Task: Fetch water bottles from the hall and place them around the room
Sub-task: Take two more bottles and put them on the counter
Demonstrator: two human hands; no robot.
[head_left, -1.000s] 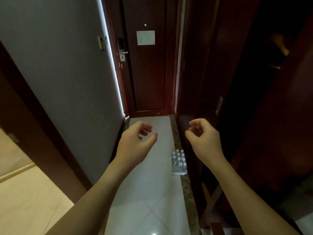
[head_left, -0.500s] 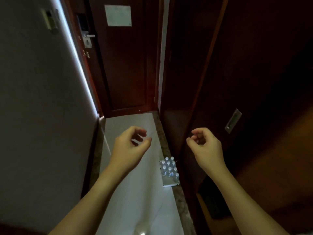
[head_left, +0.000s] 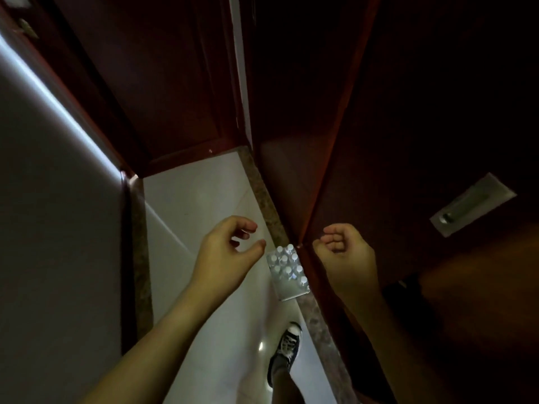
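Observation:
A shrink-wrapped pack of several small water bottles (head_left: pixel 287 271) with white caps stands on the pale tiled floor, against the dark wooden wall on the right. My left hand (head_left: pixel 226 255) hovers above and just left of the pack, fingers curled and apart, holding nothing. My right hand (head_left: pixel 345 255) hangs just right of the pack in front of the wooden panel, fingers loosely curled, holding nothing. Neither hand touches the pack.
The hall is narrow: a grey wall (head_left: pixel 58 228) on the left, a dark wooden door (head_left: pixel 163 83) at the far end, wooden panels with a recessed metal handle (head_left: pixel 469 204) on the right. My dark sneaker (head_left: pixel 287 349) steps on the tiles below the pack.
The view has tilted down and moved forward along the hall; the bottle pack appears closer and lies between my hands. My foot has come into view.

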